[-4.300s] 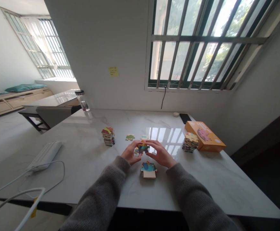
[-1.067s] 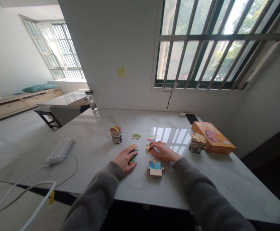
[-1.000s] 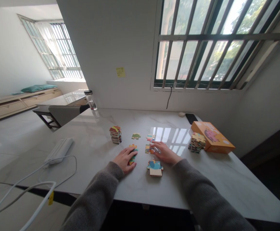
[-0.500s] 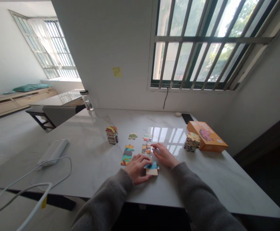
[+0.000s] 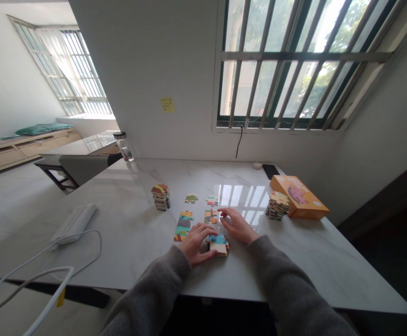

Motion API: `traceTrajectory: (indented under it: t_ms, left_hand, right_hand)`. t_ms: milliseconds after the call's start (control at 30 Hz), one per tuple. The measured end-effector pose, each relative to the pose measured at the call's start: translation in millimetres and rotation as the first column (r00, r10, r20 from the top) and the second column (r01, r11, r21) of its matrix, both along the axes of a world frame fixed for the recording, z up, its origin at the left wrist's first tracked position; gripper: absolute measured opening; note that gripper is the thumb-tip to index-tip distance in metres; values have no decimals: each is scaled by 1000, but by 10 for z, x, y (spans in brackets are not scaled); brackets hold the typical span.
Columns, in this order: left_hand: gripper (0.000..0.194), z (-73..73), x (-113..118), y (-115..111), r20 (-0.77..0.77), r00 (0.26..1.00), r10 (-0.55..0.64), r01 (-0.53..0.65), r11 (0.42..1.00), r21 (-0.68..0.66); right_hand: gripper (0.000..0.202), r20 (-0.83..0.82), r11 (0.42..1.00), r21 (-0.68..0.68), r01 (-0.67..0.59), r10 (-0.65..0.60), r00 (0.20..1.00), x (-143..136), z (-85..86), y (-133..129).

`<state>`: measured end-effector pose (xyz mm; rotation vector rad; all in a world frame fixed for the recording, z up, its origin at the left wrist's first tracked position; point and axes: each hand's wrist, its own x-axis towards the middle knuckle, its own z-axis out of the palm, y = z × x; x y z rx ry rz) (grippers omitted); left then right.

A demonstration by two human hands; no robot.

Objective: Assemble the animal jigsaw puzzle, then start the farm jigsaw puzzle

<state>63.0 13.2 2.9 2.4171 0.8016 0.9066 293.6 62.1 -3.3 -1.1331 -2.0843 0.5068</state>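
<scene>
My left hand (image 5: 198, 243) rests at the left of a small pile of puzzle pieces (image 5: 218, 246), the top ones blue and plain cream. Its thumb touches the pile's front left edge and its fingers are spread apart, with the index finger past the far edge. My right hand (image 5: 237, 225) lies on the table with loosely bent, parted fingers and holds nothing I can see. Its fingertips are beside an orange and brown puzzle piece (image 5: 210, 216). To the left lies a joined strip of puzzle pieces (image 5: 183, 226). Farther back are a green piece (image 5: 191, 199) and a pink-and-blue piece (image 5: 212, 200).
Stacks of puzzle pieces stand at left (image 5: 160, 198) and right (image 5: 277, 206). An orange box (image 5: 299, 198) lies behind the right stack, near a black phone (image 5: 270, 171). A white power strip (image 5: 75, 224) with cables is far left, and a bottle (image 5: 123, 147) stands at the back.
My left hand's fingers have loosened and drawn back left from the blue piece, which shows more and lies flatter on the pile. My right hand stays nearly in place. The view has shifted slightly.
</scene>
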Motion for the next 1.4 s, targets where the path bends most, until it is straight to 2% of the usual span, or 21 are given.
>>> traceTrajectory:
  t_ms: [167, 300, 367, 500, 567, 667, 767, 900, 1167, 1300, 1400]
  left_hand:
    - [39, 0, -10, 16, 134, 991, 1, 13, 994, -105]
    - [47, -9, 5, 66, 272, 960, 63, -16, 985, -169]
    - [49, 9, 26, 113, 334, 940, 68, -14, 987, -161]
    - [44, 76, 103, 240, 390, 920, 36, 16, 991, -130]
    - [45, 96, 151, 318, 392, 919, 42, 21, 987, -157]
    - [54, 85, 202, 445, 463, 883, 84, 51, 961, -272]
    - [63, 49, 197, 547, 562, 818, 121, 149, 900, -411]
    - [53, 22, 144, 579, 584, 800, 135, 232, 828, -510]
    - [48, -14, 152, 551, 598, 769, 227, 144, 850, -507]
    - [56, -15, 181, 533, 604, 780, 165, 241, 811, -533]
    - [49, -18, 188, 527, 585, 801, 125, 281, 784, -553]
  right_hand:
    - [32, -36, 1000, 7, 5, -5, 999, -10, 14, -10]
    - [26, -172, 999, -7, 44, -44, 984, -44, 105, -43]
    - [25, -242, 997, -73, 19, -36, 970, -67, 163, -63]
    - [35, -376, 956, -255, -146, 42, 926, -111, 209, -70]
    - [42, -470, 921, -342, -186, 4, 883, -123, 189, -49]
    - [50, -541, 898, -407, -167, -90, 836, -126, 150, -8]
    - [53, -543, 903, -412, -122, -135, 829, -126, 135, 15]
    - [49, -538, 913, -391, -120, -121, 834, -157, 137, -3]
    - [41, -548, 928, -336, -163, -52, 835, -261, 96, -65]
    - [39, -619, 913, -366, -179, -95, 780, -279, 66, -62]
    - [37, -619, 908, -379, -177, -106, 778, -275, 61, -56]
